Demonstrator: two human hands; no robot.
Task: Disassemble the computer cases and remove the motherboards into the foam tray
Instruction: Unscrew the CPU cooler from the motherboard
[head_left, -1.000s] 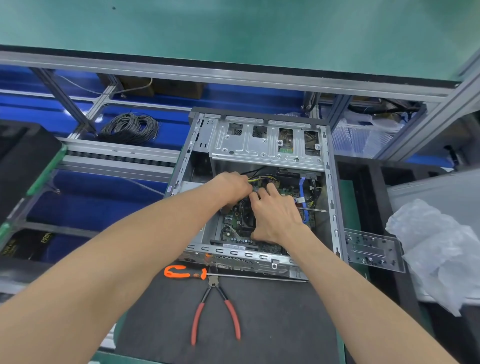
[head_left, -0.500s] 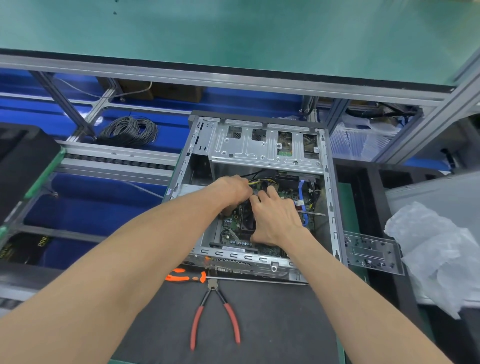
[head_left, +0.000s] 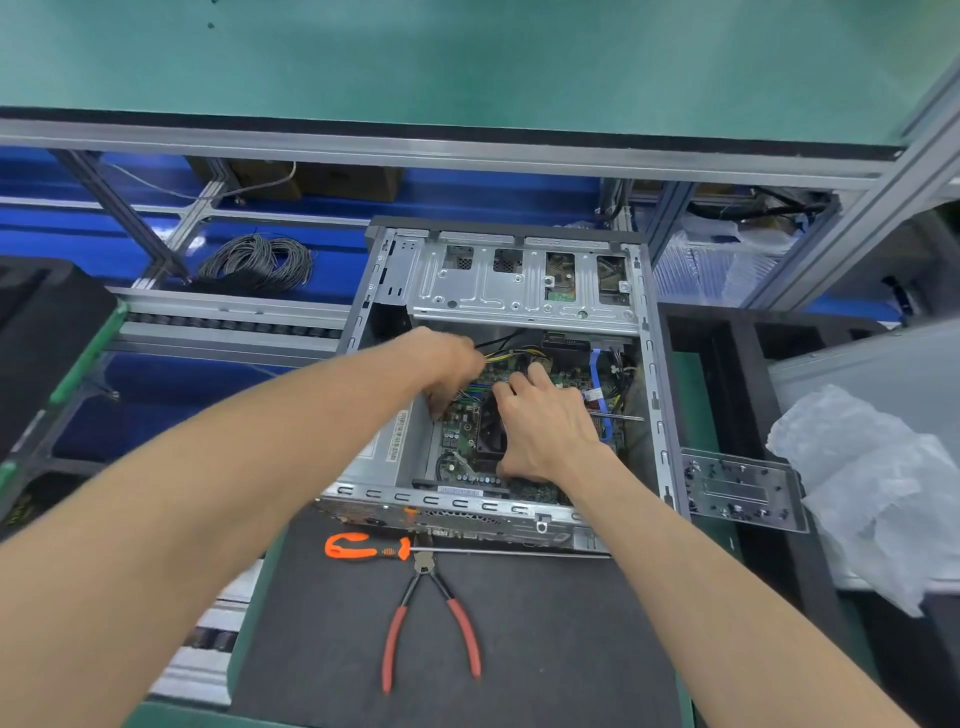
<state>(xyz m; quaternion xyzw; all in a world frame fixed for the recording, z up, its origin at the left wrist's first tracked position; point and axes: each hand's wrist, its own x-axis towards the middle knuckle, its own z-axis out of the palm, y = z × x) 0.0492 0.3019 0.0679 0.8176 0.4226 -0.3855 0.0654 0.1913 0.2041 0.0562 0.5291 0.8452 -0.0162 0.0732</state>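
**Both hands deep in the open case**

Since a second ago the left hand (head_left: 451, 374) has slid a little leftward inside the case, blurred with motion, while the right hand (head_left: 545, 426) has stayed over the board.

Nearest, on the dark mat (head_left: 545, 649) at the worktop's near edge, lie red-handled pliers (head_left: 431, 618), their handles spread toward the viewer. Just beyond them, an orange-handled screwdriver (head_left: 363, 546) lies parallel to the case's near wall, its shaft running right.

On the far part of the mat sits the computer case (head_left: 655, 384), side panel off, opening upward. The motherboard (head_left: 460, 436) is inside it, on the case floor. The right hand's fingers (head_left: 537, 376) are spread and pressed down on the black fan in the middle of the board. The left hand's fingers are curled down among the yellow and black cables (head_left: 511, 354) at the board's far left; blur hides whether they grip anything.

Right of the case, a small metal plate (head_left: 737, 491) lies on the black foam tray (head_left: 727, 364), with crumpled clear plastic wrap (head_left: 872, 493) at the worktop's right edge. Far left, beyond the rails, lies a coil of grey cable (head_left: 257, 262).
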